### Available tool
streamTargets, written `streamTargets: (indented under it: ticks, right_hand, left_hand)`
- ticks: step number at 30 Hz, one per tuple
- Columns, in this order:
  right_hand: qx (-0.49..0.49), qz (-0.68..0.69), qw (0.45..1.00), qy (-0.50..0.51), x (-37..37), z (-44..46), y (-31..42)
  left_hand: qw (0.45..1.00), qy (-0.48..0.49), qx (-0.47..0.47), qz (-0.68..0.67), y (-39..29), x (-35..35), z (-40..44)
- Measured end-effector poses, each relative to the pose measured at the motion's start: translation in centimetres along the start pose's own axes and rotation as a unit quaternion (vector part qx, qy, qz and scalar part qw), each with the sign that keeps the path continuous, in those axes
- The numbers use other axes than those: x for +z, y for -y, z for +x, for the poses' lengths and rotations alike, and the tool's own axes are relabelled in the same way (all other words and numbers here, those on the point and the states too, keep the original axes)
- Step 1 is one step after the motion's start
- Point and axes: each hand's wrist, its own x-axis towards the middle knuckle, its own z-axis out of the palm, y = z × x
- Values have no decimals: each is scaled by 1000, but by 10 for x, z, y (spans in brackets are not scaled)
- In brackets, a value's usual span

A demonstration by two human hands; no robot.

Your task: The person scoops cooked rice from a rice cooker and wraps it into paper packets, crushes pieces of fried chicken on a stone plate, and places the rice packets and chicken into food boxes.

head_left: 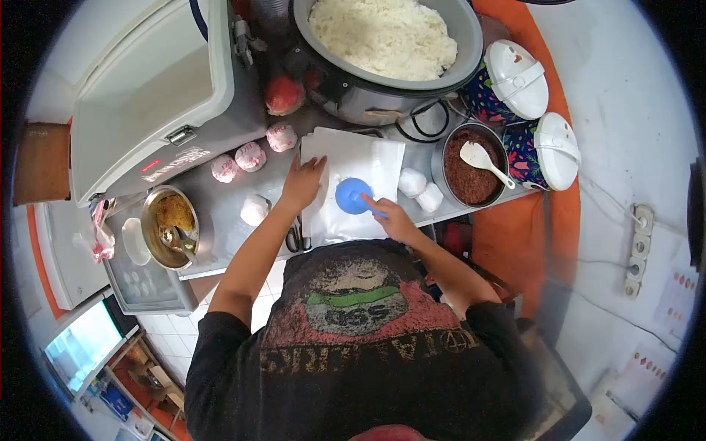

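My left hand (303, 185) lies on a stack of white paper sheets (379, 158), fingers stretched out and touching the sheets. My right hand (396, 220) is closed round the handle of a round blue plastic scoop (353, 195). The scoop rests on or just above the paper; a few white bits show beside it. Right of the sheets sit two white rounded lumps (429, 198), and another white lump (255, 210) is left of my left forearm. Black-handled scissors (295, 239) lie partly under the paper's left edge.
Behind the paper stands a large cooker (368, 103) of white rice (382, 37). A pot of reddish-brown food (471, 173) holds a white spoon (482, 158). Printed paper-wrapped balls (250, 156) line an open cooler box (158, 110). A steel bowl (193, 257) holds yellow-brown food.
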Motion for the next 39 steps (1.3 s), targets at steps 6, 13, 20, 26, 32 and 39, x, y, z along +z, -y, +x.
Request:
streamTargets:
  ticks: [6,13,20,26,32,39]
  right_hand:
    - [55,241,956,-158,-33,16,33]
    - [198,-8,910,-364,-60,94,6]
    - [179,-81,873,-447,-62,128,-18]
    - [-82,-216,967,-106,-20,83,64]
    - [6,-245,968,45,17,20,37]
    - [-18,-302,953,14,15,-2,25]
  left_hand:
    - [980,-195,29,23,-8,23,20]
    - [980,-124,-83,-133,-47,-2,40]
    - [987,-156,15,-38,-28,-44,56]
    - [982,-64,165,-58,-45,-14,-17]
    - [973,-223,-19,56,-46,-9,-30]
    - [899,-65,-194,-387,2,29,-23]
